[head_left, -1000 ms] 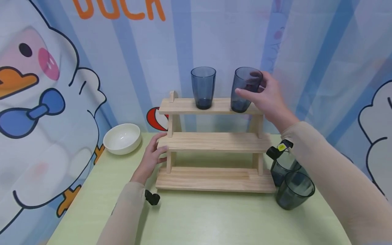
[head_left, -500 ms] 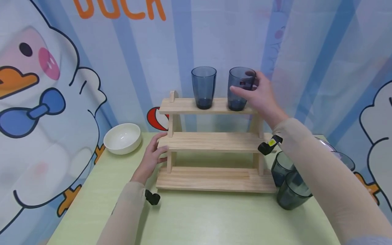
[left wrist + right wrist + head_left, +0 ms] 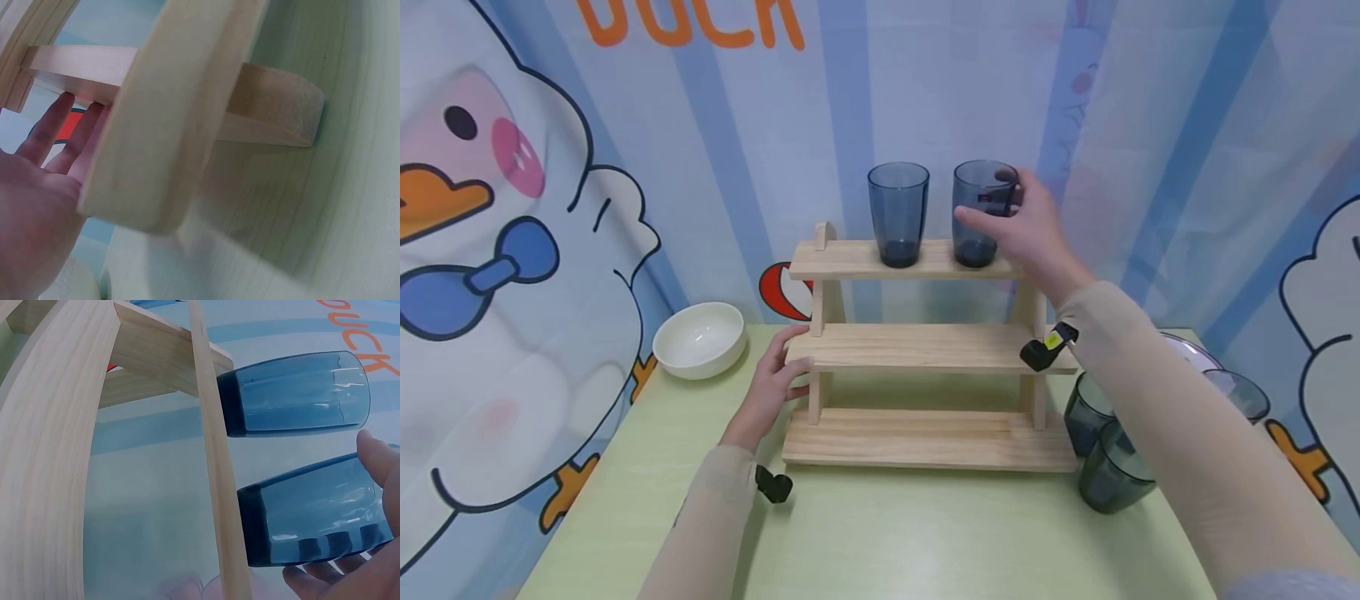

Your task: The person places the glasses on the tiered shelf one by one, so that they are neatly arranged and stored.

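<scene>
A three-tier wooden display stand (image 3: 925, 346) faces me on the table. My right hand (image 3: 1033, 237) grips a blue-tinted drinking glass (image 3: 973, 187) around its side, thumb in front and fingers behind. That glass is upright with its base at the top board, as the right wrist view shows the glass base (image 3: 253, 528) right against the wood. To its left, a matching glass (image 3: 898, 212) stands on the same board, a gap between them. My left hand (image 3: 766, 396) holds the left end of the middle board; its fingers (image 3: 53, 128) reach behind the board beside an upright.
Two more tinted glasses (image 3: 1112, 475) stand right of the stand, partly behind my right forearm. Farther right are another clear rim (image 3: 1243, 396) and a plate edge (image 3: 1191, 352). A white bowl (image 3: 700, 340) sits at the left. A duck-print curtain (image 3: 737, 150) hangs behind.
My right hand has shifted the glass left along the top board, closer to the other glass, and the glass has gone from slightly tilted to upright. The left hand stays in place.
</scene>
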The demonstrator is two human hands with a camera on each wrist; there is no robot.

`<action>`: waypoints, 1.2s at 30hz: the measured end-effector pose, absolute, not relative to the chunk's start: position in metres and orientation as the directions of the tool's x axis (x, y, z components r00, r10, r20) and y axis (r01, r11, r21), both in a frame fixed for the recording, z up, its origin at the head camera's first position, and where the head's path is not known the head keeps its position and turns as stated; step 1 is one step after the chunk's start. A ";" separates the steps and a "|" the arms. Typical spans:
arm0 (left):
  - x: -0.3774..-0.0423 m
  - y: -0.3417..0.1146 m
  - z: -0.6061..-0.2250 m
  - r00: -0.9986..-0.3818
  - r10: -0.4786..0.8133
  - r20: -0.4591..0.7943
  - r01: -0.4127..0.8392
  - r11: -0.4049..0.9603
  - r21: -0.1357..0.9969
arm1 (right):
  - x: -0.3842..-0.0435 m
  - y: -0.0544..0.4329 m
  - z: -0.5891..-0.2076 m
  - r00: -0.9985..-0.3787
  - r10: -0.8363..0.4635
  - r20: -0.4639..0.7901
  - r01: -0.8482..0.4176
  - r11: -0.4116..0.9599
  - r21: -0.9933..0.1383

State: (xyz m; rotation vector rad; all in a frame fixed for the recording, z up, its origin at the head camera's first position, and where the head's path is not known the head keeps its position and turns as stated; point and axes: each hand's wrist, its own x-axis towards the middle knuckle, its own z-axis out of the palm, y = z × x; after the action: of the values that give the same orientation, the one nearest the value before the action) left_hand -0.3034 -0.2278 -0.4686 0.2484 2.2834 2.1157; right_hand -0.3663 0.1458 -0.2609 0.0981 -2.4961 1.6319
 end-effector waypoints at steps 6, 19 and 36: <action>-0.304 -0.228 -0.469 -0.987 0.133 0.092 0.102 0.073 0.992 | -0.365 0.143 -0.261 -0.985 0.056 0.162 -0.124 0.425 -0.897; -0.303 -0.227 -0.467 -0.988 0.130 0.084 0.094 0.070 0.993 | -0.367 0.141 -0.263 -0.983 0.072 0.168 -0.118 0.454 -0.883; -0.303 -0.226 -0.468 -0.987 0.130 0.094 0.102 0.060 0.993 | -0.345 0.175 -0.272 -0.983 0.009 0.185 -0.165 0.406 -0.899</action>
State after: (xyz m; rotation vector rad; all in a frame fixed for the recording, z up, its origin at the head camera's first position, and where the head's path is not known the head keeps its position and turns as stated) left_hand -0.3029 -0.2258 -0.4684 0.2487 2.2719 2.1258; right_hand -0.3451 0.1748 -0.2716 0.1398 -2.4958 1.6244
